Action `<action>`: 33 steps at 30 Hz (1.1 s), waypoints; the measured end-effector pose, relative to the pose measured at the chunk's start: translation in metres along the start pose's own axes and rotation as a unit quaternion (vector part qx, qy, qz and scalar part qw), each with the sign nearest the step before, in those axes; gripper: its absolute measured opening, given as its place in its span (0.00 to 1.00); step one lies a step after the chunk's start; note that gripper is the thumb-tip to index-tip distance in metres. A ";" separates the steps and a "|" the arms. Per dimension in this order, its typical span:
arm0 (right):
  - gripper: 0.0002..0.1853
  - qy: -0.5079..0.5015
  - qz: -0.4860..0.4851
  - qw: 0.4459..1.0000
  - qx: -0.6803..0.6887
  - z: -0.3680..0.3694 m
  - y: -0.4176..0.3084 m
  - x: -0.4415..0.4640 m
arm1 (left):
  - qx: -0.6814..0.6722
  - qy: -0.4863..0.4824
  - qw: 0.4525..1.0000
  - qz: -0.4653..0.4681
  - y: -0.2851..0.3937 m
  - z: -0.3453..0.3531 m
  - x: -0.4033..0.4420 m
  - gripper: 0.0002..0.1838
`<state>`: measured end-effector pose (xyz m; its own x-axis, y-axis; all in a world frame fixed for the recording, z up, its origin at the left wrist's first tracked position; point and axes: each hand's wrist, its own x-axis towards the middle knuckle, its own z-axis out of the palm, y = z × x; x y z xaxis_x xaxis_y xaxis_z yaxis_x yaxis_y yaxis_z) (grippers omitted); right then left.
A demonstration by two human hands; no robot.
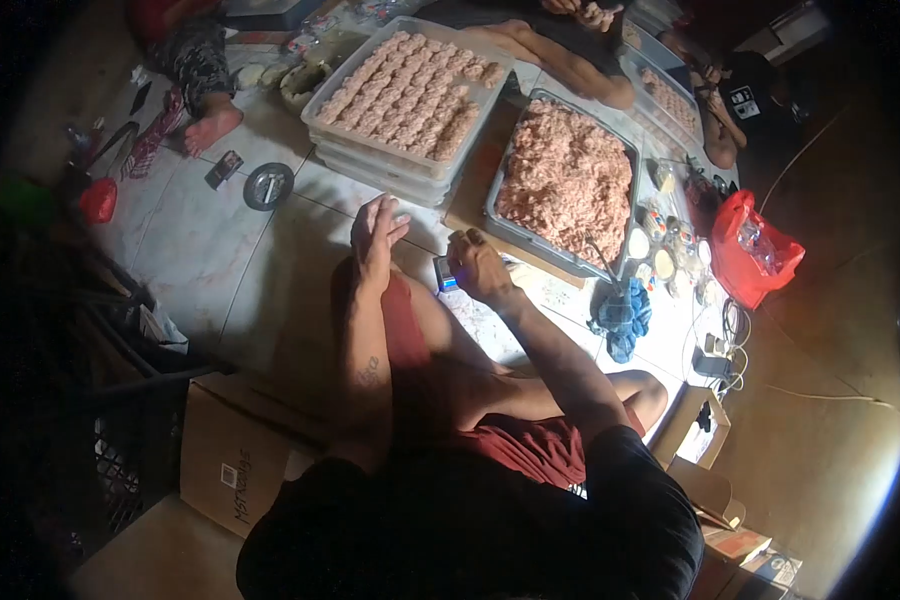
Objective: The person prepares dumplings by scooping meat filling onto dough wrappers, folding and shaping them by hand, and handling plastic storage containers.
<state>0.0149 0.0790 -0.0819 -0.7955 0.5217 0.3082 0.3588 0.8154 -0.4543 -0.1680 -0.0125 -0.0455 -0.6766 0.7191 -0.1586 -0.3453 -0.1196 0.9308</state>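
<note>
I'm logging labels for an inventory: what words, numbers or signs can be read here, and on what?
"MST...": handwritten on the cardboard box; the following characters are uncertain.
Too small or blurred to read: the box's white label, the small device with a blue-lit display, the white print on another person's dark clothing.

The pink mince [568,180] looks rough and moist; the tub [538,247] around it seems of smooth plastic. The far stacked boxes [380,175] are of translucent plastic. On the right I see a red bag [755,285] of thin, shiny plastic. The floor tiles [205,230] look glossy; the near-left carton [208,455] is matt cardboard.
</note>
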 end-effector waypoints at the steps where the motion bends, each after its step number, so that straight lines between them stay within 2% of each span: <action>1: 0.12 -0.034 0.021 0.999 -0.006 0.007 0.002 -0.003 | -0.063 -0.012 0.998 -0.026 -0.005 -0.006 0.003 0.30; 2: 0.14 -0.067 0.040 0.997 -0.013 0.014 0.003 -0.006 | -0.125 -0.024 0.990 -0.053 -0.010 -0.012 0.005 0.30; 3: 0.15 -0.043 0.018 0.999 -0.028 0.031 0.012 -0.016 | -0.122 -0.014 0.991 -0.057 -0.006 -0.010 0.004 0.29; 5: 0.17 -0.153 0.044 0.987 -0.028 0.038 0.021 -0.015 | -0.101 -0.014 0.993 -0.061 -0.006 -0.008 0.003 0.28; 6: 0.17 -0.152 0.046 0.987 -0.027 0.026 0.013 -0.015 | -0.083 -0.017 0.994 -0.062 -0.006 -0.007 0.004 0.27; 9: 0.21 -0.063 0.007 0.998 0.004 -0.011 -0.005 -0.019 | -0.066 -0.019 0.996 -0.062 -0.008 -0.004 0.005 0.31; 12: 0.26 -0.054 0.008 0.998 0.024 -0.016 0.013 -0.027 | -0.041 -0.025 0.997 -0.059 -0.010 -0.001 0.007 0.30; 14: 0.31 0.033 -0.066 0.997 -0.009 -0.020 0.022 -0.037 | -0.030 -0.030 0.997 -0.058 -0.012 -0.001 0.007 0.29; 15: 0.27 -0.031 0.012 0.999 0.016 -0.037 0.014 -0.034 | -0.018 -0.031 0.998 -0.057 -0.013 -0.001 0.006 0.29; 16: 0.27 -0.028 0.012 0.999 0.016 -0.051 0.011 -0.035 | -0.016 -0.033 0.998 -0.055 -0.012 -0.001 0.004 0.29; 18: 0.16 -0.041 0.060 0.997 0.023 -0.082 0.008 -0.040 | -0.004 -0.025 0.999 -0.032 -0.011 -0.001 0.000 0.26; 19: 0.10 -0.032 0.137 0.987 0.074 -0.106 -0.004 -0.041 | -0.002 -0.025 0.999 -0.031 -0.013 -0.001 0.000 0.26; 20: 0.05 -0.022 0.214 0.969 0.124 -0.132 -0.015 -0.043 | 0.019 -0.029 0.999 -0.002 -0.015 -0.001 0.001 0.22; 21: 0.06 0.017 0.222 0.969 0.104 -0.153 -0.017 -0.046 | 0.041 -0.033 0.998 0.027 -0.018 0.000 0.001 0.18; 22: 0.07 0.056 0.231 0.968 0.084 -0.172 -0.015 -0.053 | 0.043 -0.036 0.998 0.027 -0.020 0.002 -0.003 0.18; 23: 0.07 0.103 0.185 0.977 0.001 -0.188 -0.007 -0.059 | 0.142 -0.045 0.987 0.064 -0.022 0.010 -0.006 0.16; 24: 0.08 0.149 0.136 0.976 -0.083 -0.203 0.004 -0.062 | 0.238 -0.053 0.965 0.101 -0.025 0.020 -0.009 0.16; 25: 0.09 0.159 0.143 0.961 -0.178 -0.212 0.013 -0.066 | 0.275 -0.063 0.951 0.125 -0.039 0.036 -0.014 0.17; 26: 0.10 0.166 0.149 0.936 -0.271 -0.218 0.021 -0.068 | 0.278 -0.117 0.951 0.071 -0.047 0.057 -0.030 0.16; 27: 0.08 0.163 0.165 0.919 -0.320 -0.212 0.036 -0.073 | 0.306 -0.163 0.923 0.165 -0.037 0.084 -0.057 0.13; 28: 0.08 0.164 0.167 0.918 -0.320 -0.202 0.051 -0.078 | 0.282 -0.249 0.911 0.170 -0.060 0.098 -0.070 0.14; 29: 0.07 0.151 0.224 0.939 -0.215 -0.190 0.065 -0.084 | 0.394 -0.305 0.823 0.272 -0.075 0.110 -0.084 0.18; 30: 0.06 0.137 0.276 0.945 -0.108 -0.181 0.074 -0.089 | 0.467 -0.329 0.761 0.306 -0.110 0.121 -0.098 0.24; 31: 0.04 0.128 0.263 0.949 -0.114 -0.174 0.076 -0.090 | 0.509 -0.329 0.674 0.422 -0.162 0.119 -0.099 0.28; 32: 0.04 0.130 0.261 0.950 -0.116 -0.173 0.083 -0.090 | 0.587 -0.313 0.594 0.452 -0.123 0.118 -0.118 0.23; 33: 0.04 0.106 0.235 0.960 -0.111 -0.174 0.091 -0.092 | 0.573 -0.302 0.636 0.420 -0.151 0.122 -0.112 0.19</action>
<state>0.2058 0.1484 -0.0066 -0.4109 0.8655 0.2866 0.7684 0.4979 -0.4021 0.0394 0.0086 -0.1278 0.1830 0.9040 0.3863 0.9071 -0.3068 0.2882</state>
